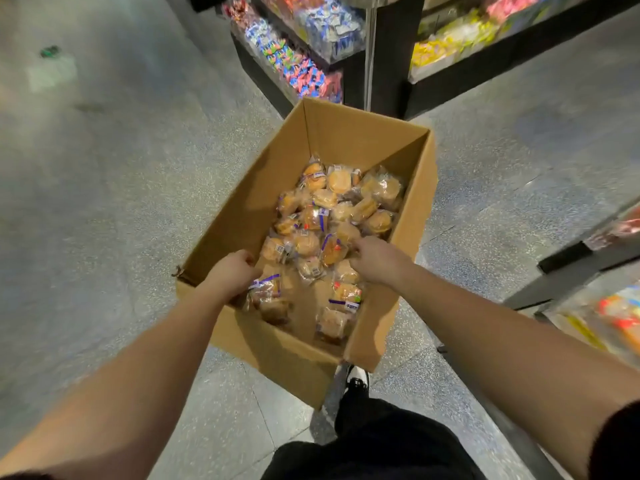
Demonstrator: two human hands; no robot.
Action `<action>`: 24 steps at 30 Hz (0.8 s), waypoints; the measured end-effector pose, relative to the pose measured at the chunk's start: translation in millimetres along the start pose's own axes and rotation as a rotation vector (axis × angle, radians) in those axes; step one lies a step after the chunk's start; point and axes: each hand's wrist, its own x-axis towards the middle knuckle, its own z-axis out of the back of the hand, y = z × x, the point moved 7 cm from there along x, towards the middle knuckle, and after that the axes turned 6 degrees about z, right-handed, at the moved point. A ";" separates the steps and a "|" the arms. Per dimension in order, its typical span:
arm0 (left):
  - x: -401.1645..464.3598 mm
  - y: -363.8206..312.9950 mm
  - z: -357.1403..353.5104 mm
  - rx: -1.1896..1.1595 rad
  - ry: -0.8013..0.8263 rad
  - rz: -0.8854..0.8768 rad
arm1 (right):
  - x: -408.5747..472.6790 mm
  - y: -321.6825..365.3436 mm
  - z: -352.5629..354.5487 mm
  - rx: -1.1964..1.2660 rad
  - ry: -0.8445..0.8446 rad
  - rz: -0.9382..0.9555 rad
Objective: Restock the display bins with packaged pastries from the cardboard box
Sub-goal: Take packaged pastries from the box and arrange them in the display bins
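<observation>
packaged pastries (325, 233) in cardboard box (353, 133), left hand (230, 275) gripping its wall

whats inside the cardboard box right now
The cardboard box holds a loose pile of clear-wrapped packaged pastries, with bare cardboard floor showing near the middle. Both hands reach in; the left hand and right hand cover whatever lies beneath them.

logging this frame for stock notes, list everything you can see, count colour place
box: one, brown cardboard, open, on the floor at centre
pastries: many, golden in clear wrappers, loose inside the box
bins: several, dark shelving with colourful packets, top and right edge
floor: grey speckled tile
shoe: one, black and white, below the box
left hand: grips the box's left wall
right hand: inside the box, fingers curled at the pastries; grip unclear
</observation>
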 end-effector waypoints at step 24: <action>232.5 22.3 -134.0 0.700 0.613 0.002 | 137.6 48.1 -298.4 1.218 0.473 -0.893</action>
